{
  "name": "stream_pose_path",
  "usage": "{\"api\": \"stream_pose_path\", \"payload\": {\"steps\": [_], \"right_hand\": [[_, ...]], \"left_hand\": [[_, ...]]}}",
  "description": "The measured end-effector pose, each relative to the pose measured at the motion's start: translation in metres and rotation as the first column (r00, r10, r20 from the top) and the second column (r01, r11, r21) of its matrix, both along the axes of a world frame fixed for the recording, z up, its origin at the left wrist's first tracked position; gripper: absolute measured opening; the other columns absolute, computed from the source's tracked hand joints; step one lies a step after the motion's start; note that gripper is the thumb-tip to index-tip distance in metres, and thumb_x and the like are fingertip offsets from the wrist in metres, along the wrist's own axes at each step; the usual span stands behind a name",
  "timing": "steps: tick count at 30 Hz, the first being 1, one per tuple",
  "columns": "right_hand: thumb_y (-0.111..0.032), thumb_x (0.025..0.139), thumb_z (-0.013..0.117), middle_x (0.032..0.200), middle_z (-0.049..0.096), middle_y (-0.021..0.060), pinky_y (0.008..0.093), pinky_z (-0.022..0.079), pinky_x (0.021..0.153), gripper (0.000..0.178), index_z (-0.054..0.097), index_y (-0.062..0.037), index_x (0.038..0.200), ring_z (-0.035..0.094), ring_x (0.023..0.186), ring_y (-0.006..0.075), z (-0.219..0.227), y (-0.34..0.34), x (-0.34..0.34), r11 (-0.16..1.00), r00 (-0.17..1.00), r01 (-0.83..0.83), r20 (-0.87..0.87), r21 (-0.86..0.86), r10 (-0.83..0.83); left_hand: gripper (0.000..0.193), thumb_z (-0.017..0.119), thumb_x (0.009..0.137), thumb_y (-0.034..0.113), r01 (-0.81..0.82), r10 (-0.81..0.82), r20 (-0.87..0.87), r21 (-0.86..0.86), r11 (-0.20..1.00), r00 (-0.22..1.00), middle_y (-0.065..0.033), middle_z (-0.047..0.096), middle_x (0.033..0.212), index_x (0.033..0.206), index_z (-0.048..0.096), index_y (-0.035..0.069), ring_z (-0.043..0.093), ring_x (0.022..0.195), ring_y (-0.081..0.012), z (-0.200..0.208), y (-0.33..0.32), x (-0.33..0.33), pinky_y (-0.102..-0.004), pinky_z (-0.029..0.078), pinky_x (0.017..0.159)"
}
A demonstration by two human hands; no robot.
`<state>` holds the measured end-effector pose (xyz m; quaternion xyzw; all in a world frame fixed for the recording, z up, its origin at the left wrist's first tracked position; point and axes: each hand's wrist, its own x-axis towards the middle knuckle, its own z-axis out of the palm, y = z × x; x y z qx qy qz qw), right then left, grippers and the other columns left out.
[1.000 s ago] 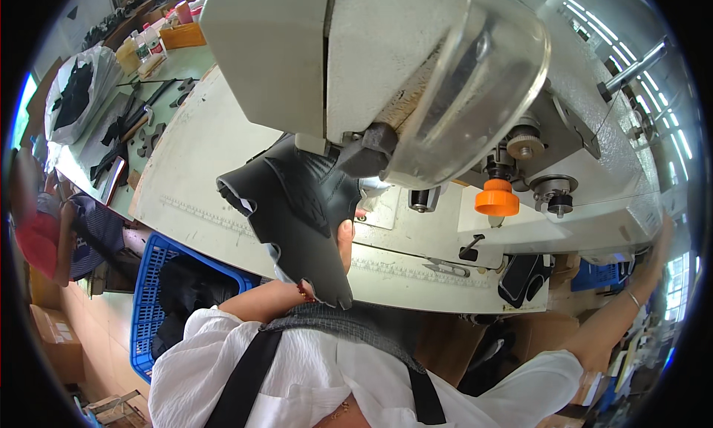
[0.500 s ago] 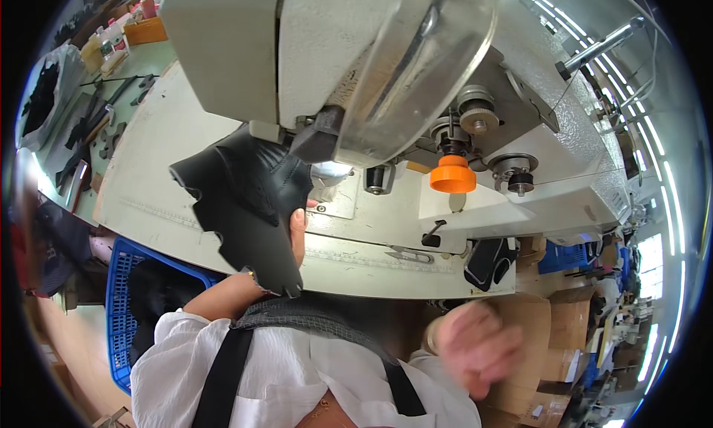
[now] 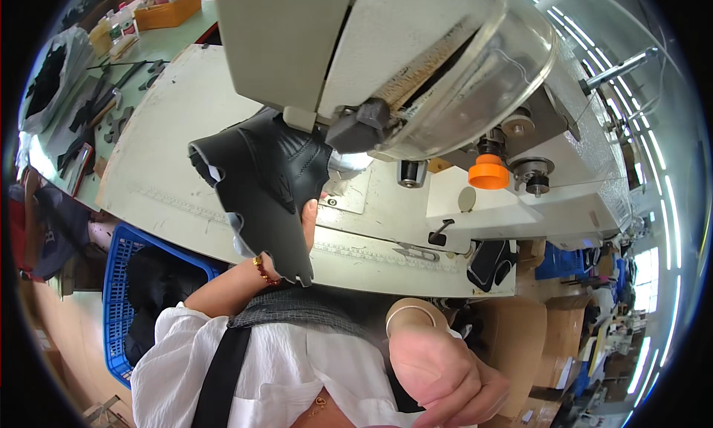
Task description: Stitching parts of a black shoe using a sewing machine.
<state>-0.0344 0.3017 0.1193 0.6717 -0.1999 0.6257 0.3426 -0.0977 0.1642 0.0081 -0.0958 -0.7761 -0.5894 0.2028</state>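
Observation:
My left hand [image 3: 310, 218] grips a black leather shoe upper [image 3: 261, 183] by its right edge. The thumb shows along that edge, while most of the fingers are hidden behind the leather. The upper stands tilted over the sewing machine bed, its top end close beneath the machine head [image 3: 286, 45]; whether it touches the needle is hidden. A notched lower end hangs near the table's front edge. At the lower right, my right hand [image 3: 438, 365] is raised close to my body, palm showing, fingers loosely bent and apart, nothing visible in it.
A clear plastic guard [image 3: 475, 79] and an orange knob [image 3: 489, 172] are on the machine. Small snips [image 3: 420, 253] lie by a printed ruler strip on the table [image 3: 160, 149]. A blue basket [image 3: 119, 302] with black pieces stands left; cardboard boxes [image 3: 562, 331] stand right.
My right hand has turned palm into view and come lower and nearer my body. The machine and the shoe upper sit farther right in the picture as the view shifted; my left hand keeps its grip.

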Motion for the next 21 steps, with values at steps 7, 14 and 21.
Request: {"api": "stream_pose_path", "payload": {"steps": [7,14,21], "right_hand": [[-0.012,0.085,0.057,0.1,0.061,0.0123,0.032,0.046,0.06,0.02,0.056,-0.0006,0.101,0.064,0.069,0.026,-0.052,0.027,0.007,0.719,0.788,0.483,0.112,0.499,-0.606],[0.004,0.073,0.065,0.092,0.06,0.0132,0.0406,0.047,0.077,0.023,0.062,0.0003,0.095,0.057,0.087,0.033,-0.149,0.117,-0.009,-0.316,-0.206,0.32,-0.26,0.893,-0.943],[0.0,0.078,0.061,0.096,0.061,0.012,0.0388,0.049,0.079,0.021,0.063,0.0002,0.099,0.059,0.092,0.0309,-0.179,0.158,0.0,-0.603,-0.284,0.245,-0.539,0.759,-0.793]], "left_hand": [[0.022,0.046,0.098,0.016,0.02,-0.015,0.036,-0.148,0.989,0.999,-0.01,0.064,0.091,0.102,0.064,0.003,0.061,0.084,-0.019,0.009,-0.007,-0.004,-0.031,0.046,0.079],[0.02,0.046,0.098,0.017,0.009,-0.01,0.2,0.002,1.0,0.98,-0.0071,0.06,0.086,0.093,0.06,0.005,0.057,0.083,-0.0168,0.005,-0.006,0.002,-0.0305,0.044,0.08],[0.02,0.046,0.097,0.015,0.073,-0.096,0.18,0.132,0.989,0.979,-0.0097,0.06,0.084,0.091,0.06,0.003,0.058,0.076,-0.019,0.009,-0.005,0.007,-0.031,0.046,0.073]]}}
